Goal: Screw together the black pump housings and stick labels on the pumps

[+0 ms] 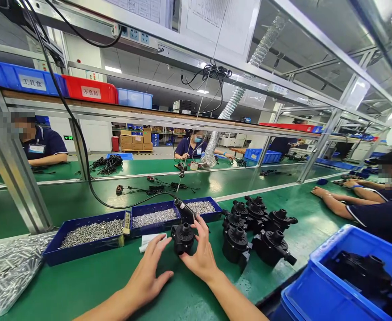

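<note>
bag: clear, full of small metal parts, near left edge of counter; slack plastic, a nudge could spill it.
screw trays: three dark-blue trays in a row, far of the hands, heaped w/ screws; left one full to the rim, so a knock could scatter screws over the counter.
left hand: flat, palm down, fingers spread wide on the counter, just left of the pump; holds nothing. Risk: gives the pump no support, so it may twist or slide if pushed.
pump: black, upright on the counter, near centre, between the two hands, port facing up. Risk: small base, could tip toward the trays.
right hand: grip closed round the pump's right side, thumb toward its top; hold looks light, one-sided.
driver: black, hangs on a cord just far of the pump, tip near the middle tray; free-swinging, could bump the pump or snag the cable.
pump group: approx. seven more, packed touching, right of the right hand; wrist or forearm could knock one over, domino risk.
bin: blue, near right, more black parts inside; sits at counter edge, how firmly can't tell.
co-worker arms: far right, resting on counter, well apart from the pumps.
</note>
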Demonstrator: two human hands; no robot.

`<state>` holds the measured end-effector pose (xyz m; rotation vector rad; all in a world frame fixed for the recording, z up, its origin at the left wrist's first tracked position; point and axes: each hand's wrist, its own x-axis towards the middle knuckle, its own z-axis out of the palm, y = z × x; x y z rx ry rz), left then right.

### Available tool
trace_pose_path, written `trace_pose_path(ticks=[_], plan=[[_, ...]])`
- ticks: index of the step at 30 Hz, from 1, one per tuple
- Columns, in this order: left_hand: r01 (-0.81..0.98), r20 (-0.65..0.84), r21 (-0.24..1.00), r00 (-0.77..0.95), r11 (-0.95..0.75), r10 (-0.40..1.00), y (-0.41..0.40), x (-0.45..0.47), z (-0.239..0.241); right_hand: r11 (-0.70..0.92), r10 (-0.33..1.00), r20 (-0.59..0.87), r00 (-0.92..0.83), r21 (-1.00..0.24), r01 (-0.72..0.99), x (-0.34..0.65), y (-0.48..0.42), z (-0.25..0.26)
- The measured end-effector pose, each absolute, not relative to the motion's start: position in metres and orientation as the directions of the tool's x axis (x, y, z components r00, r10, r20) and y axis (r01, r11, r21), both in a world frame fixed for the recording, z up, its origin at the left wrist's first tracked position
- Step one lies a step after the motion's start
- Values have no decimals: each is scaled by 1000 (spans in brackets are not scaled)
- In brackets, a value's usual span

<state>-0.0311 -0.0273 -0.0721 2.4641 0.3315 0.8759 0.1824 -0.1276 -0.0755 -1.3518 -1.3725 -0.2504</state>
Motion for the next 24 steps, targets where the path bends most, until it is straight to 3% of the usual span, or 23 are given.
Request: trace_pose_path(ticks=[4, 8, 11, 15, 19, 24], plan=[[42, 458, 576, 810, -816, 366, -22, -32, -77, 408, 487, 847, 214, -437, 802, 160, -136, -73], [-84, 518, 598, 799, -797, 305, -28, -28, -85, 519, 408, 904, 127, -344, 782, 146, -140, -69], [-108, 515, 695, 765, -711, 387, -33, -22, -84, 562, 469, 863, 191, -458, 689, 148, -142, -65], [-96, 404, 854, 741, -511, 536, -31, -18, -72, 563, 551, 751, 365, -657, 501, 154, -146, -63], [-93, 348, 901, 736, -423, 580, -23, -19, -65, 549, 630, 613, 477, -786, 284, 158, -149, -63], [-108, 342, 910, 742, -401, 576, -20, -20, -68, 534, 777, 476, 413, -845, -31, 162, -147, -59]])
